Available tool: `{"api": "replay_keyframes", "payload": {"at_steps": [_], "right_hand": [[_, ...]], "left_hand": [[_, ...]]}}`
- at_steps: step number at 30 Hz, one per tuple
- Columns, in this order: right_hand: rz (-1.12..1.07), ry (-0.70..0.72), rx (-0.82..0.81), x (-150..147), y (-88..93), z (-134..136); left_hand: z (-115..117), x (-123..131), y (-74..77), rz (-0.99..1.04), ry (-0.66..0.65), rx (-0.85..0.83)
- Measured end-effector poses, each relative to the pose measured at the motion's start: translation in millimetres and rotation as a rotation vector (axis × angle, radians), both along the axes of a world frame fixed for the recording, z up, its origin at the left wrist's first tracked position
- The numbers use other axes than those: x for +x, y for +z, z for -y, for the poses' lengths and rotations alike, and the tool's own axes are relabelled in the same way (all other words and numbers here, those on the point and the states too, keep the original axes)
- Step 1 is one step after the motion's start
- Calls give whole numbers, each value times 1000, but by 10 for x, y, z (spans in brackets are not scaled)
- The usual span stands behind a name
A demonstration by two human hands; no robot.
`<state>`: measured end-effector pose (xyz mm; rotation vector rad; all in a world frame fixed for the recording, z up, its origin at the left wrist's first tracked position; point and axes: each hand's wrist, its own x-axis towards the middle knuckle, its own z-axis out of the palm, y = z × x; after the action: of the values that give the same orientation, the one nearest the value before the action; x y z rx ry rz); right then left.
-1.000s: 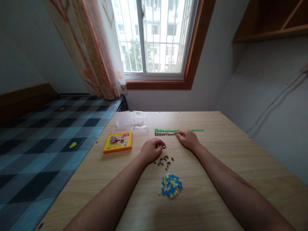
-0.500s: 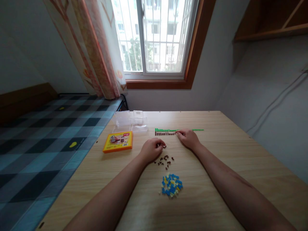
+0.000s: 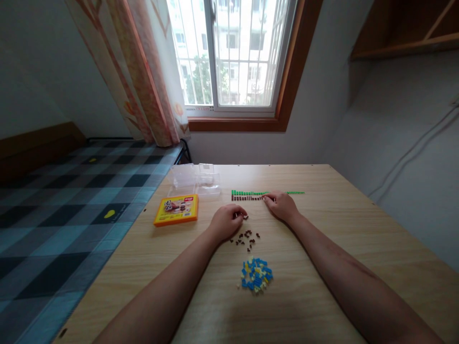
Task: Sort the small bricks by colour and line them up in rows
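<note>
**Row of small brown bricks [image 3: 247, 198] with the right hand [image 3: 281, 205] at one end**

On the wooden table [image 3: 211, 296], at the left, a flat yellow and orange box [image 3: 176, 210]. Behind that, clear plastic trays [image 3: 184, 177]. Close in, a heap of blue and yellow bricks [image 3: 257, 279], well apart from both hands. Between heap and left hand [image 3: 227, 221], loose brown bricks [image 3: 247, 232]. Just past the brown row, a longer row of green bricks [image 3: 247, 193], partly hidden by the right hand. Farther left, a checked bed [image 3: 53, 200].

Brown row toward the back of the table, long way running left to right, beside the green one. Big bricks at the left end, little ones toward the right. Loose brown bricks pointing every which way.

Left hand palm down, fingers curled, a brown brick [image 3: 245, 217] at the tips; cannot tell if gripped. Right hand narrow, fingertips at the brown row's right end; cannot tell if holding a brick.
</note>
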<state>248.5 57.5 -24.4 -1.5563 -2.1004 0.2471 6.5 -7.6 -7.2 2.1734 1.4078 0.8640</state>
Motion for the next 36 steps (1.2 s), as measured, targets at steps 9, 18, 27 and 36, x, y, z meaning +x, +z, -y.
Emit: {"api": "replay_keyframes", "payload": {"at_steps": [9, 18, 27, 36], "right_hand": [[-217, 16, 198, 41, -10, 15], [-101, 525, 110, -224, 117, 345], [-71, 561, 59, -196, 114, 334], [20, 395, 44, 100, 125, 117]], "left_hand": [[-21, -2, -34, 76, 68, 22], [-19, 5, -25, 62, 117, 51], [27, 38, 18, -61, 69, 58], [41, 39, 35, -133, 45, 9]]}}
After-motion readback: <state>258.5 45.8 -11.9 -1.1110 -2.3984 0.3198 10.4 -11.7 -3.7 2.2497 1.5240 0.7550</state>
